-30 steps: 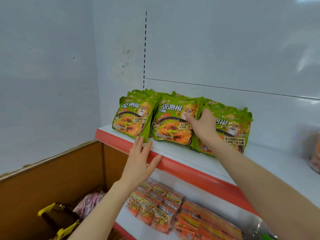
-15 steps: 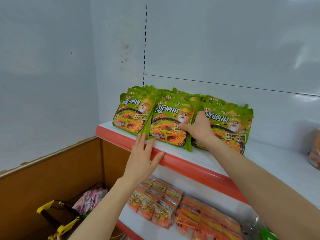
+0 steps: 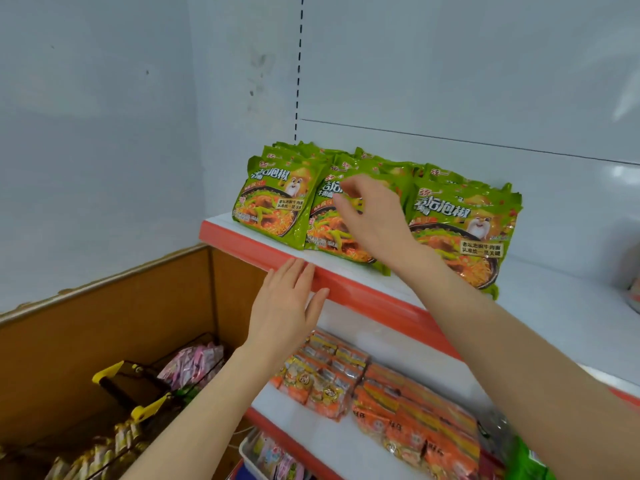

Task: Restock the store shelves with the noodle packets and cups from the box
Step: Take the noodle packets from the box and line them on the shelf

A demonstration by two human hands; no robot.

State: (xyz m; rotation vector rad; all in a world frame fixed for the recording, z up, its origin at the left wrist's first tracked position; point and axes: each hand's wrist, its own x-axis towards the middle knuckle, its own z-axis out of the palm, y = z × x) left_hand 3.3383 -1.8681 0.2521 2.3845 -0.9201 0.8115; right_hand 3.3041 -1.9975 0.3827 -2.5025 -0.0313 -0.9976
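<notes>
Three rows of green noodle packets stand leaning on the upper shelf, set back a little from its red front edge: a left front packet, a middle front packet and a right front packet, each with more tucked behind it (how many I cannot count, only their top seams show). The right hand lies over the middle packet's face, fingers spread and loosely bent, gripping nothing that I can see, though blur softens the fingertips. At 7 o'clock from that packet the left hand is flat, its straight fingers resting on the red edge. The risk, as I judge it, is the lean: these packets are slippery and overlap at their sides, so a nudge to the middle one could tip its row forward over the edge, or drag the left front packet askew. Counted: three rows, two hands. Further out, at 5 o'clock on the lower shelf, lie orange packets, too overlapped to count; at 7 o'clock, one wire basket with pink packets.
</notes>
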